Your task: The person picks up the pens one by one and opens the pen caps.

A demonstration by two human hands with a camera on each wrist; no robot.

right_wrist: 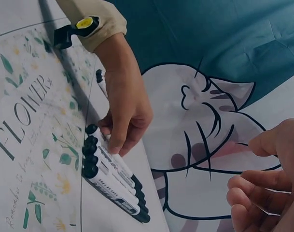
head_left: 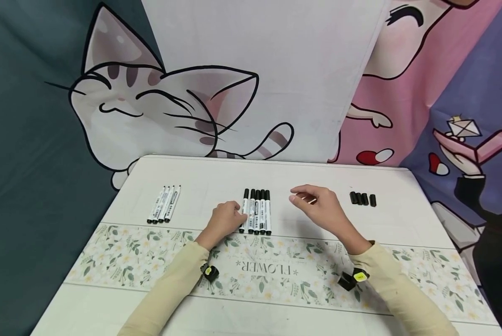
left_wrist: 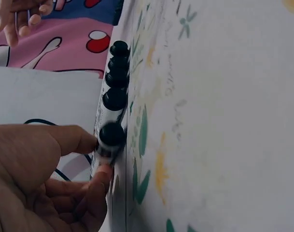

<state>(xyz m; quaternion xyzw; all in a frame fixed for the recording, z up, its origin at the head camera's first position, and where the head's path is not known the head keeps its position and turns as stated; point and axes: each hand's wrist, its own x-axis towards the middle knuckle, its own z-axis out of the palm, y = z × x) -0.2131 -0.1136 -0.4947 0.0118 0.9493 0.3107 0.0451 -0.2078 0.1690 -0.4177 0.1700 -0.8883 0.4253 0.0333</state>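
Note:
Between thumb and fingers, my left hand (head_left: pixel 226 221) pinches the leftmost whiteboard marker (head_left: pixel 244 205) of a row in the middle of the table. In the left wrist view, the thumb and a fingertip lie on either side of this marker's black end (left_wrist: pixel 111 134). The other capped markers (right_wrist: pixel 115 193) of the row lie side by side, close to it. To the right of the row my right hand (head_left: pixel 320 207) hovers over the table, its fingers loosely bent and holding nothing.
Several uncapped markers (head_left: pixel 164 204) lie together at the left, tips pointing away. Several loose black caps (head_left: pixel 362 199) stand in a short line at the right. A printed floral band (head_left: pixel 268 268) crosses the white table, and a curtain with a cartoon cat (head_left: pixel 150 107) hangs behind.

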